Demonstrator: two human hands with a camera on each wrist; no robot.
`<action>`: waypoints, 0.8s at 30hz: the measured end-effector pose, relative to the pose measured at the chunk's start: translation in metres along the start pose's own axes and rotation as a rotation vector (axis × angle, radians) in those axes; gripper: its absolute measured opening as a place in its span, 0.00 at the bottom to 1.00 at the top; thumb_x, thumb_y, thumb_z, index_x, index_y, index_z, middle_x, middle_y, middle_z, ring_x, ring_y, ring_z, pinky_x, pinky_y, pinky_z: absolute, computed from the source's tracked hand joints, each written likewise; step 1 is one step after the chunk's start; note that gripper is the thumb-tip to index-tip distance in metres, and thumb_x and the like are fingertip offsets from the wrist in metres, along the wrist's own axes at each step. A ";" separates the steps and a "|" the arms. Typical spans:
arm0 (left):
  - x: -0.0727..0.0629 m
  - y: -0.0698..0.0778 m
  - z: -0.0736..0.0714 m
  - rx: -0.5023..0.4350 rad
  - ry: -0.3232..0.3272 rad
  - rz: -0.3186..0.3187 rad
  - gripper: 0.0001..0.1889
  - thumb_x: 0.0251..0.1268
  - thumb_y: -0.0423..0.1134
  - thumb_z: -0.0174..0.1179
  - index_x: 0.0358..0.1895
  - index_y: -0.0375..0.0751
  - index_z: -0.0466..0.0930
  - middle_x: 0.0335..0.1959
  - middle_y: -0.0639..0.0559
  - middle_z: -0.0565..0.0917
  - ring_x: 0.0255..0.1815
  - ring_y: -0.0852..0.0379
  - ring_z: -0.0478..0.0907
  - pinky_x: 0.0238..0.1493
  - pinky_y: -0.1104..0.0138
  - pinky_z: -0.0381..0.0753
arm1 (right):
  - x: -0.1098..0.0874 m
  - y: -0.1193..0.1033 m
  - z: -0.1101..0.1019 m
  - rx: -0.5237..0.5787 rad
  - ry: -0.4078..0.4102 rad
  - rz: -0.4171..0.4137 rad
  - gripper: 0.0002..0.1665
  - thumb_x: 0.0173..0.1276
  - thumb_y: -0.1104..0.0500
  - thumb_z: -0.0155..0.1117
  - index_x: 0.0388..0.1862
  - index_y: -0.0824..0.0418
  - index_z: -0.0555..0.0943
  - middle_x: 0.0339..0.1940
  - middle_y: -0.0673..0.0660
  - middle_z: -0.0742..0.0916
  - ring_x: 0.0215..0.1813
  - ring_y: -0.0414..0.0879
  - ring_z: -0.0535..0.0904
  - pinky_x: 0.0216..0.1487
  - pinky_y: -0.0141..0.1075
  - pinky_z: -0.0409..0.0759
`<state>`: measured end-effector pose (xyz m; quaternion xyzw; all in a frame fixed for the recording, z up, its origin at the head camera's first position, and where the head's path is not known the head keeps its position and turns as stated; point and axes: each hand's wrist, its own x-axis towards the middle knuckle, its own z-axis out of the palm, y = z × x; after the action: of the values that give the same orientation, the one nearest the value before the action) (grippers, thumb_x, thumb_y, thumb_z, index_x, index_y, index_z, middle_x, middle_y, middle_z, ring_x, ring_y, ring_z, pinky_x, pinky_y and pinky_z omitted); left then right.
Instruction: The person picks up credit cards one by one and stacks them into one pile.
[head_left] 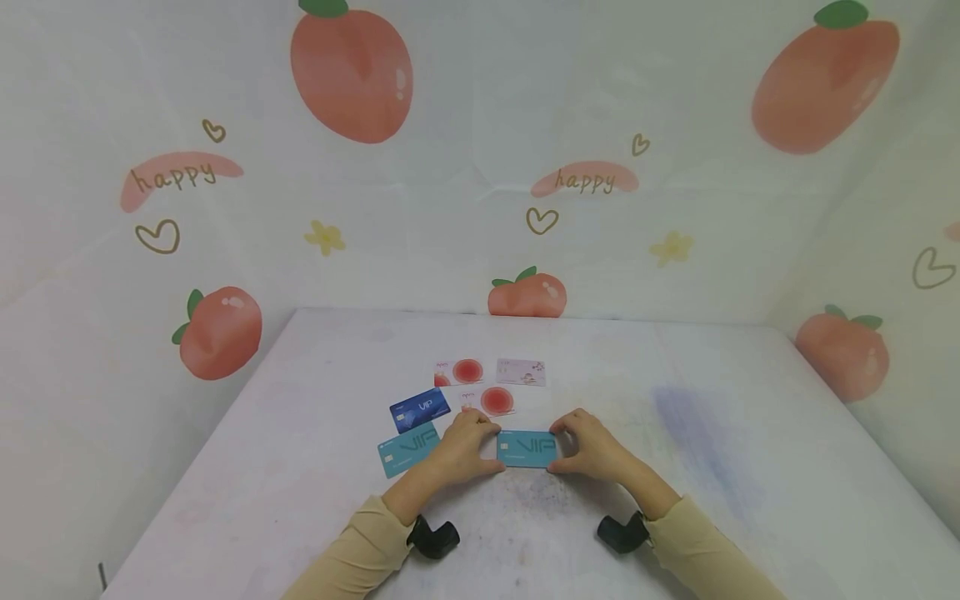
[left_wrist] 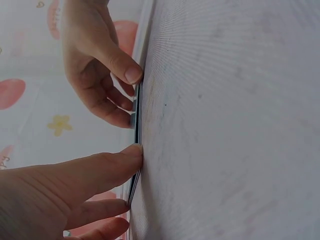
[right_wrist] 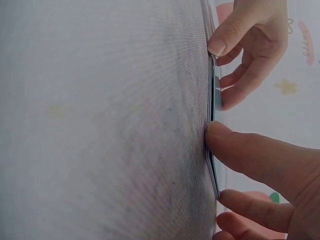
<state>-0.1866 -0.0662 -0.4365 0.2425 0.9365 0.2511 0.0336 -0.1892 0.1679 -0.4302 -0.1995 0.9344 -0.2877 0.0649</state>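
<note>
A teal VIP card (head_left: pixel 527 449) lies flat on the table between the two hands, letters facing up. My left hand (head_left: pixel 467 448) pinches it by the left-hand corners, thumb on the near edge and fingers on the far edge. Likewise my right hand (head_left: pixel 592 446) grips the right-hand corners. From the side, in the left wrist view, the edge of a thin card stack (left_wrist: pixel 135 130) shows several layers, with a thumb (left_wrist: pixel 131 152) against it. The same layered stack (right_wrist: pixel 212 107) appears in the right wrist view.
Left of the hands lie another teal VIP card (head_left: pixel 408 450) and a dark blue VIP card (head_left: pixel 420 409), touching. Behind are two white cards with red circles, one nearer (head_left: pixel 497 402) and one farther (head_left: pixel 467 372), and a pale pink card (head_left: pixel 521 372). A printed curtain (head_left: pixel 450 208) surrounds the table.
</note>
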 end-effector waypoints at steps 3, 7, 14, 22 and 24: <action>0.000 0.000 0.000 -0.008 -0.004 -0.004 0.27 0.48 0.43 0.70 0.52 0.34 0.78 0.48 0.42 0.76 0.52 0.46 0.70 0.57 0.53 0.70 | 0.001 0.001 0.001 -0.002 0.004 -0.001 0.27 0.45 0.54 0.77 0.43 0.64 0.78 0.41 0.58 0.79 0.47 0.50 0.73 0.52 0.47 0.72; 0.000 -0.001 0.001 -0.013 -0.006 -0.007 0.27 0.48 0.43 0.70 0.53 0.34 0.78 0.48 0.42 0.75 0.52 0.46 0.70 0.58 0.53 0.70 | 0.001 0.000 0.001 0.005 0.007 0.009 0.27 0.44 0.54 0.77 0.42 0.64 0.78 0.41 0.57 0.79 0.47 0.50 0.72 0.52 0.46 0.72; 0.000 -0.001 0.002 -0.019 -0.010 -0.012 0.27 0.48 0.42 0.70 0.53 0.34 0.78 0.48 0.42 0.75 0.52 0.46 0.70 0.58 0.53 0.70 | 0.000 0.001 0.001 -0.001 0.006 -0.006 0.28 0.45 0.54 0.77 0.43 0.64 0.78 0.42 0.58 0.79 0.47 0.50 0.73 0.52 0.47 0.72; 0.000 -0.001 0.001 -0.027 -0.009 -0.009 0.28 0.48 0.42 0.70 0.53 0.33 0.77 0.48 0.41 0.75 0.53 0.46 0.69 0.59 0.52 0.69 | 0.000 0.002 0.002 0.001 0.013 -0.018 0.28 0.45 0.53 0.77 0.43 0.64 0.78 0.42 0.58 0.79 0.47 0.50 0.72 0.51 0.46 0.72; 0.000 0.000 0.000 -0.027 -0.009 -0.008 0.28 0.48 0.42 0.70 0.53 0.33 0.77 0.48 0.41 0.75 0.53 0.46 0.69 0.59 0.52 0.69 | 0.000 0.003 0.002 0.000 0.014 -0.023 0.28 0.45 0.53 0.77 0.43 0.64 0.78 0.42 0.58 0.79 0.47 0.50 0.72 0.51 0.46 0.72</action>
<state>-0.1865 -0.0664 -0.4372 0.2393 0.9338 0.2625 0.0419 -0.1897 0.1689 -0.4334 -0.2083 0.9325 -0.2899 0.0551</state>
